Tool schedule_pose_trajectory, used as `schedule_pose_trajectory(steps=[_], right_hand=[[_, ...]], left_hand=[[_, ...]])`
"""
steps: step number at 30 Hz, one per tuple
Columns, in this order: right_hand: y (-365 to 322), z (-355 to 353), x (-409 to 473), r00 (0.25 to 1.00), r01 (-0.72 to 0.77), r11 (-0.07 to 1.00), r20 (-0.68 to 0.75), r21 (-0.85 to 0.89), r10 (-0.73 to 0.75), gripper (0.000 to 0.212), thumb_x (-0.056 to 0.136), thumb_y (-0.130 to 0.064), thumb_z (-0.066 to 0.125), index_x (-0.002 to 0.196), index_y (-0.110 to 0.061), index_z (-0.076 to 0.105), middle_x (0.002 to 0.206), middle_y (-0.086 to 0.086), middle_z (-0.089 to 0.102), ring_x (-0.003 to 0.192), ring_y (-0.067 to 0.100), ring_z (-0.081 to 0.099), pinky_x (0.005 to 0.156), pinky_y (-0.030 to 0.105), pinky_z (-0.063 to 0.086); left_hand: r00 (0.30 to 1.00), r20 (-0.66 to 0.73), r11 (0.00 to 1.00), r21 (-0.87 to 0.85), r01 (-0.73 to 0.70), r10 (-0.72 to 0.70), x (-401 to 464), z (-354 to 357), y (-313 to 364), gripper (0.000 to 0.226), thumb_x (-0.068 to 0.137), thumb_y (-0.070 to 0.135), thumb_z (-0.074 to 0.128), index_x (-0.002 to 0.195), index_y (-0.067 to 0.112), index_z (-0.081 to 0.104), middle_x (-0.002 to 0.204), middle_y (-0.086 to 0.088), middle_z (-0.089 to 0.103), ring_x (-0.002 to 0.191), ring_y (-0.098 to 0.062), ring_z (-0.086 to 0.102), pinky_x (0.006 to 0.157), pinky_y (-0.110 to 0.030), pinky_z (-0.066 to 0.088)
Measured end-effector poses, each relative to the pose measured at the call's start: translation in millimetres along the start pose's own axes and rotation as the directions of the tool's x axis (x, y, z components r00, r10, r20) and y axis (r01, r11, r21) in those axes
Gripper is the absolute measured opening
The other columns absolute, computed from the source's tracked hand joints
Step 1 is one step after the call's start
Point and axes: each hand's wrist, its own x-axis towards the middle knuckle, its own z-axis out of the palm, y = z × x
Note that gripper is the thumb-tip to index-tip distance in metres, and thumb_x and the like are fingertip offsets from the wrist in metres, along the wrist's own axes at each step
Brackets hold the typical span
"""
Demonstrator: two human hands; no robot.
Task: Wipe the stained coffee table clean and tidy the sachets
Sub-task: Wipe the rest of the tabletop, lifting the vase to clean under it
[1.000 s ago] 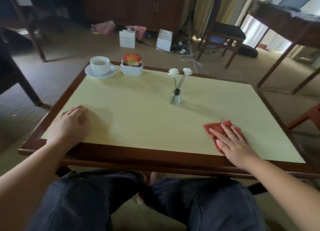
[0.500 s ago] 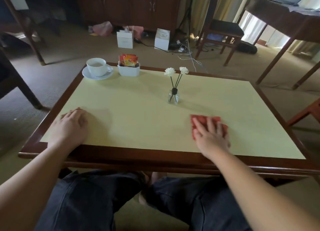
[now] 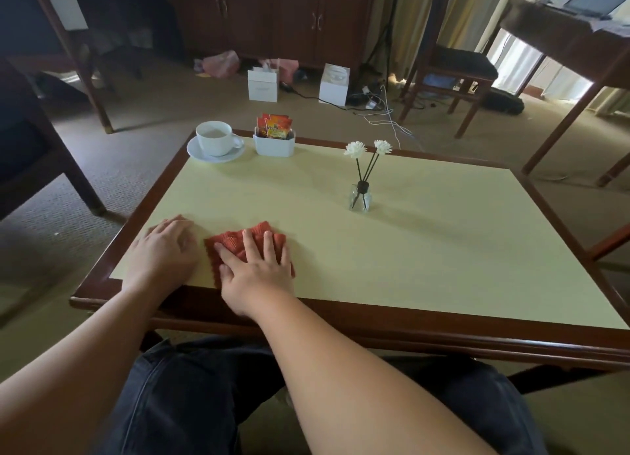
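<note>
The coffee table (image 3: 426, 250) has a pale yellow top in a dark wooden frame. My right hand (image 3: 259, 270) presses flat on a red-orange cloth (image 3: 231, 245) near the front left of the top. My left hand (image 3: 167, 250) rests palm down just left of the cloth, fingers apart, holding nothing. Orange sachets (image 3: 274, 126) stand upright in a white holder (image 3: 274, 146) at the far left edge. No stain shows on the top.
A white cup on a saucer (image 3: 215, 143) stands left of the holder. A small glass vase with two white flowers (image 3: 360, 195) stands mid-table. Chairs, white boxes and cables lie on the carpet beyond.
My right hand has slid the cloth leftward along the front of the table, from the right side to beside my left hand. The left hand has stayed put.
</note>
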Motion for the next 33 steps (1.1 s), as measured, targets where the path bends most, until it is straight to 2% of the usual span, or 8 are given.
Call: schedule_pose_trajectory(steps=[3, 6, 10, 12, 17, 23, 28, 33], right_hand=[[34.9, -8.9, -11.9, 0.999, -0.03, 0.999, -0.027, 0.025, 0.031, 0.054, 0.106, -0.056, 0.012, 0.16, -0.057, 0.008, 0.174, -0.005, -0.012, 0.158, 0.032, -0.019, 0.124, 0.058, -0.015], [95.2, -21.7, -32.7, 0.987, -0.145, 0.989, -0.063, 0.026, 0.146, 0.054, 0.105, -0.058, 0.009, 0.158, -0.06, 0.006, 0.174, -0.009, -0.011, 0.159, 0.029, -0.017, 0.124, 0.053, -0.015], [195.0, -41.4, -70.4, 0.941, -0.326, 0.945, -0.095, 0.008, 0.325, 0.053, 0.104, -0.061, 0.003, 0.156, -0.063, -0.001, 0.173, -0.01, -0.012, 0.159, 0.027, -0.015, 0.126, 0.051, -0.008], [243.2, -51.5, -92.6, 0.905, -0.417, 0.909, -0.098, -0.002, 0.415, 0.052, 0.104, -0.061, 0.001, 0.156, -0.064, -0.004, 0.173, -0.011, -0.013, 0.159, 0.026, -0.014, 0.126, 0.05, -0.007], [341.9, -68.9, -152.3, 0.8, -0.59, 0.807, -0.125, 0.011, 0.586, 0.052, 0.104, -0.059, -0.002, 0.156, -0.062, -0.011, 0.173, -0.007, -0.017, 0.159, 0.027, -0.015, 0.128, 0.051, -0.005], [397.9, -79.5, -176.7, 0.731, -0.663, 0.744, -0.141, 0.088, 0.668, 0.051, 0.106, -0.058, 0.004, 0.156, -0.065, 0.0, 0.174, -0.01, -0.01, 0.16, 0.025, -0.013, 0.128, 0.051, -0.004], [423.1, -94.0, -146.0, 0.71, -0.681, 0.724, -0.143, 0.105, 0.689, 0.051, 0.106, -0.057, 0.006, 0.156, -0.064, 0.002, 0.174, -0.009, -0.011, 0.16, 0.025, -0.014, 0.127, 0.051, -0.005], [458.9, -113.6, -97.0, 0.709, -0.682, 0.723, -0.142, 0.111, 0.691, 0.051, 0.106, -0.055, 0.006, 0.156, -0.064, 0.002, 0.174, -0.008, -0.01, 0.159, 0.025, -0.015, 0.127, 0.052, -0.005]], left_hand=[[0.998, -0.057, 0.998, -0.066, -0.02, 0.016, -6.0, -3.0, 6.6, 0.037, 0.104, 0.029, 0.053, 0.135, 0.017, 0.068, 0.146, -0.009, 0.062, 0.134, -0.037, 0.053, 0.112, -0.045, 0.037], [0.993, -0.114, 0.995, -0.094, -0.029, 0.018, -13.9, -5.1, 14.4, 0.03, 0.102, 0.024, 0.057, 0.129, 0.018, 0.069, 0.122, -0.016, 0.073, 0.115, -0.042, 0.062, 0.095, -0.047, 0.046], [0.999, -0.044, 0.993, -0.115, -0.019, 0.014, -18.9, 3.9, 38.5, 0.033, 0.101, 0.027, 0.059, 0.133, 0.024, 0.064, 0.117, -0.017, 0.074, 0.11, -0.041, 0.062, 0.084, -0.045, 0.045], [0.999, 0.012, 0.993, -0.106, -0.045, 0.047, -24.1, 13.8, 67.2, 0.035, 0.101, 0.032, 0.058, 0.135, 0.028, 0.063, 0.119, -0.018, 0.07, 0.111, -0.039, 0.061, 0.087, -0.046, 0.047], [0.951, 0.069, 0.952, -0.08, -0.295, 0.301, -48.0, 47.2, 154.1, 0.03, 0.098, 0.031, 0.064, 0.127, 0.026, 0.07, 0.126, -0.006, 0.072, 0.126, -0.03, 0.056, 0.101, -0.047, 0.047], [0.858, 0.149, 0.869, -0.148, -0.472, 0.491, -70.7, 88.8, 251.0, 0.041, 0.097, 0.043, 0.053, 0.128, 0.023, 0.07, 0.134, 0.002, 0.069, 0.131, -0.024, 0.053, 0.107, -0.042, 0.045], [0.816, 0.219, 0.845, -0.131, -0.519, 0.535, -73.0, 118.0, 312.8, 0.051, 0.102, 0.051, 0.049, 0.148, 0.029, 0.052, 0.157, 0.006, 0.048, 0.147, -0.019, 0.035, 0.119, -0.04, 0.032], [0.818, 0.257, 0.851, -0.045, -0.523, 0.515, -63.2, 144.8, 312.9, 0.06, 0.101, 0.063, 0.036, 0.154, 0.035, 0.037, 0.169, 0.004, 0.026, 0.155, -0.02, 0.022, 0.125, -0.04, 0.023]])
